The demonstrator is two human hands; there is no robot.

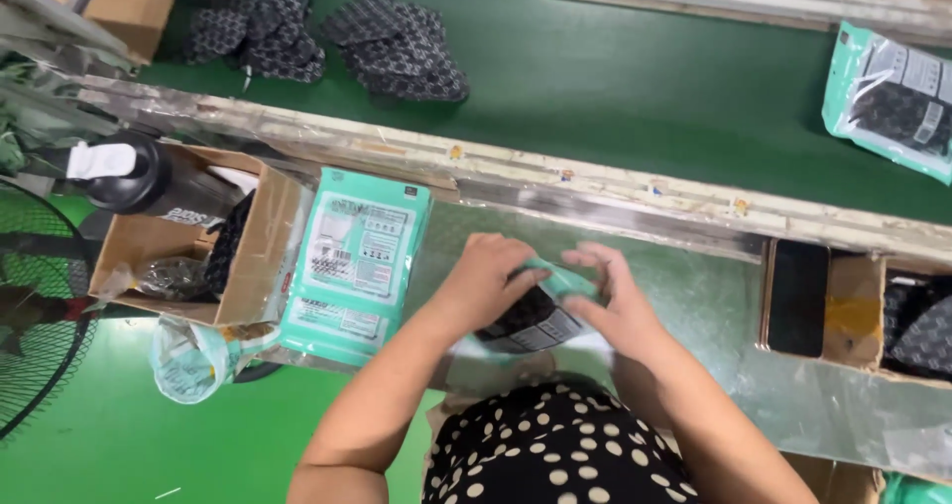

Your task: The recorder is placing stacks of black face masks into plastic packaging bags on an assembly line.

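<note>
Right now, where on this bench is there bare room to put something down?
Bare metal bench lies right of the hands, up to the dark phone. The green belt is open between the black mask piles and the sealed packet. Left is crowded: teal packets, cardboard box.

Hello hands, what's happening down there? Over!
Left hand and right hand both grip one teal pouch. Dark patterned piece inside. Nothing blocking.
</note>
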